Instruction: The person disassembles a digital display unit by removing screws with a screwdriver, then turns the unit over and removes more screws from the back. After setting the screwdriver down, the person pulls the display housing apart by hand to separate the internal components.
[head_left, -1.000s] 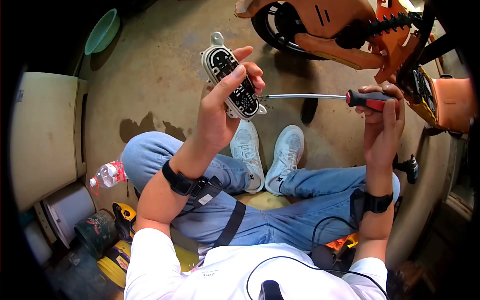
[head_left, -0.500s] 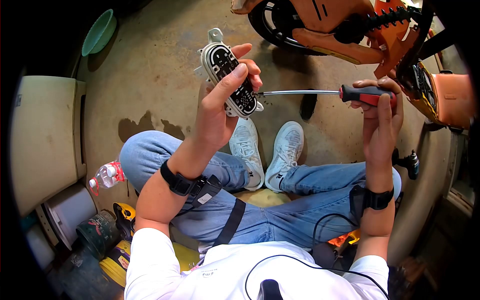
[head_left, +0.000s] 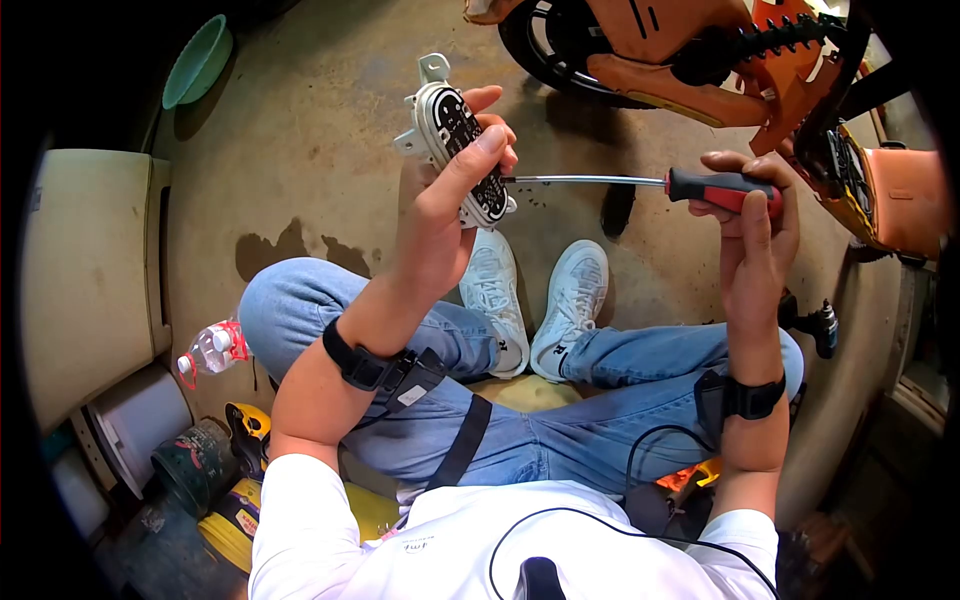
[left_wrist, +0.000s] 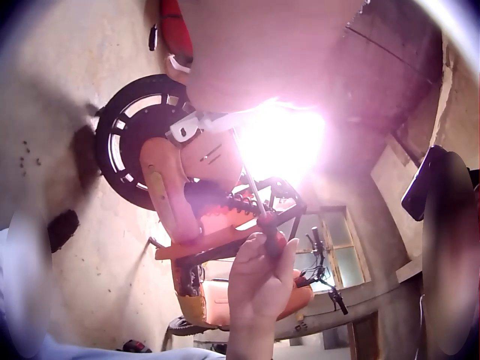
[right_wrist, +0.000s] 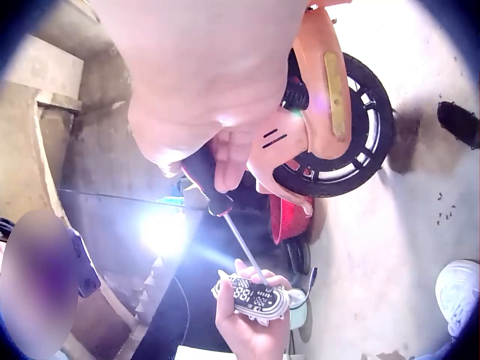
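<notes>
My left hand (head_left: 440, 225) holds up an oval display panel (head_left: 456, 118) with a black face and a white housing, thumb across its face and fingers behind. Pale mounting tabs stick out from its edge. My right hand (head_left: 760, 235) grips a screwdriver (head_left: 722, 190) by its black and red handle, the long steel shaft pointing left. Its tip meets the panel's right edge, partly hidden. In the right wrist view the shaft slants down to the panel (right_wrist: 259, 298), whose face carries white digit markings. The left wrist view shows the screwdriver (left_wrist: 264, 222) against bright glare.
An orange two-wheeler (head_left: 700, 60) stands at the upper right. On the left are a green basin (head_left: 200, 62), a beige cabinet (head_left: 95, 280) and a plastic bottle (head_left: 215, 350). A dark drill (head_left: 820, 328) lies right of the knee. White shoes (head_left: 490, 290) rest on the floor below the hands.
The panel has tilted so that its face shows narrower and more of its left side tabs appear. The screwdriver has shifted left and slightly up, its tip staying at the panel's edge.
</notes>
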